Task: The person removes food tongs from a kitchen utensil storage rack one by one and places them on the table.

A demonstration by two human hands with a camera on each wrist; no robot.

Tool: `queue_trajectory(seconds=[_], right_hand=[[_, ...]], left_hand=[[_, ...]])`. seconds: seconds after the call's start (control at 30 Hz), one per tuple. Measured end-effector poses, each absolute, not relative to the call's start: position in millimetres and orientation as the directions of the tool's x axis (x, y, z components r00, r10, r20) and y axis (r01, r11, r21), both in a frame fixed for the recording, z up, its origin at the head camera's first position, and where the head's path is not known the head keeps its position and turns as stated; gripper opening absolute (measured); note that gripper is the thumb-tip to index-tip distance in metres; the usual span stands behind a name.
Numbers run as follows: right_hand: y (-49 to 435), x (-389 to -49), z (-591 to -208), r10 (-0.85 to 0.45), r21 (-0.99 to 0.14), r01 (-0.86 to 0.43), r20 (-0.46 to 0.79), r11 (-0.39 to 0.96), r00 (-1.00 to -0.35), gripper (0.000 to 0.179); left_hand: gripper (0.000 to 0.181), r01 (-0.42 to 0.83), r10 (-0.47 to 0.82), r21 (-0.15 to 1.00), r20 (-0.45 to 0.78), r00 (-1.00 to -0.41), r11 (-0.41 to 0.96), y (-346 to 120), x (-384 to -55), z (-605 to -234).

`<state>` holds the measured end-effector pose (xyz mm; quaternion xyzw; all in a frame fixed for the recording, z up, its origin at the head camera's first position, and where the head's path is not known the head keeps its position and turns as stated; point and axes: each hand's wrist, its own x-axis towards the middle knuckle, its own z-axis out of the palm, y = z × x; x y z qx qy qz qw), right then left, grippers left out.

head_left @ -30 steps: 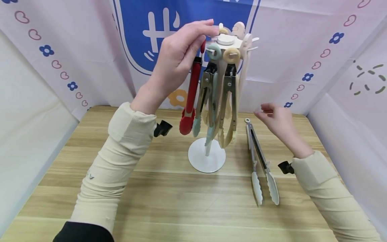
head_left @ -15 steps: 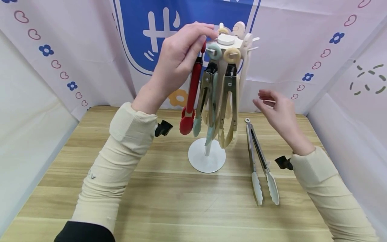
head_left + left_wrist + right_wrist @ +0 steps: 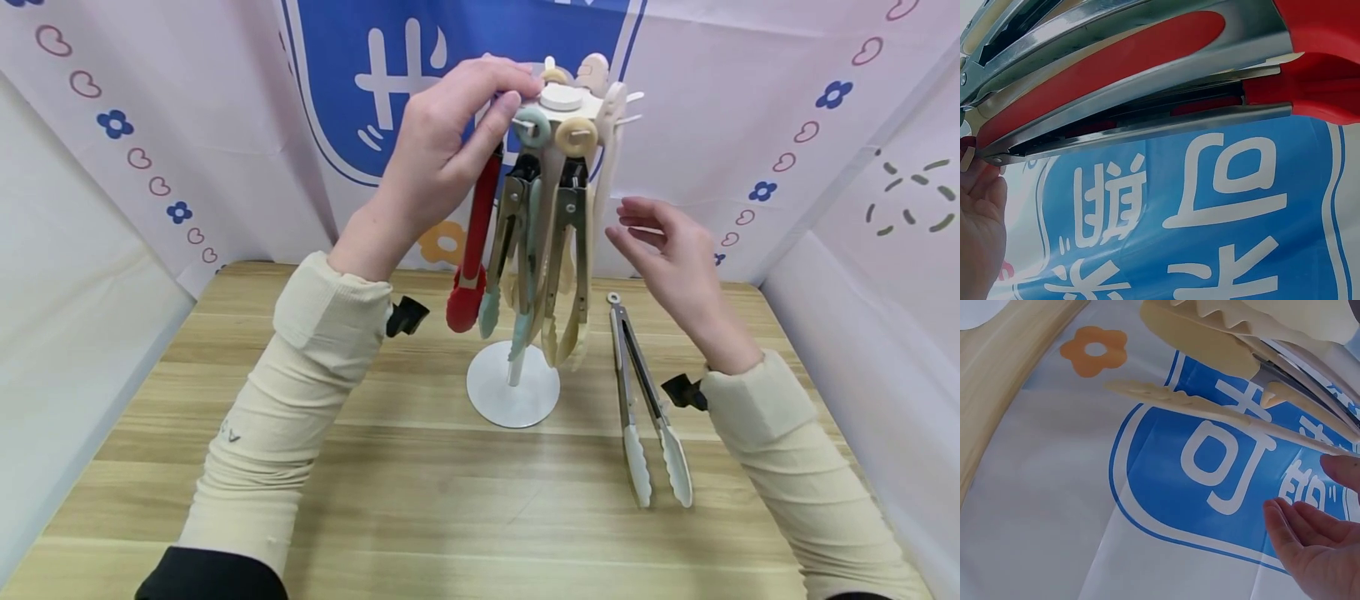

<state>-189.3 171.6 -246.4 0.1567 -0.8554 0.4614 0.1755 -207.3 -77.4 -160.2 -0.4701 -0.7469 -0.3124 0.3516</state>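
Observation:
My left hand (image 3: 442, 142) is at the left side of the white hanging rack's top (image 3: 562, 104), its thumb and fingers pinching the upper end of the red tongs (image 3: 486, 204). In the left wrist view, the red-and-steel tongs (image 3: 1141, 62) stretch away from the fingers; the hanging ring is hidden. Light-blue tongs (image 3: 513, 208) and cream-tipped tongs (image 3: 570, 225) hang beside them by rings on the hooks. My right hand (image 3: 675, 258) is raised right of the rack, fingers loosely bent and holding nothing. Below it, white-tipped tongs (image 3: 648, 392) lie spread on the table.
The rack's round white base (image 3: 513, 396) stands on the wooden table (image 3: 450, 517). A printed curtain with a blue emblem (image 3: 337, 100) hangs right behind it. More cream utensils (image 3: 1204, 344) hang on the rack's right and far sides.
My right hand has risen and then moved left toward the rack. My left thumb has shifted over the red tongs' ring, which was visible before. The rack stays in place.

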Motion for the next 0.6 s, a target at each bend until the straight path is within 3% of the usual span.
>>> queue_trajectory(seconds=[0.6], right_hand=[[147.4, -196.2, -249.9, -0.152, -0.705, -0.507, 0.504, 0.496, -0.85, 0.037]], left_hand=[[0.024, 0.928, 0.478, 0.122, 0.829, -0.291, 0.353, -77.8, -208.5, -161.3]])
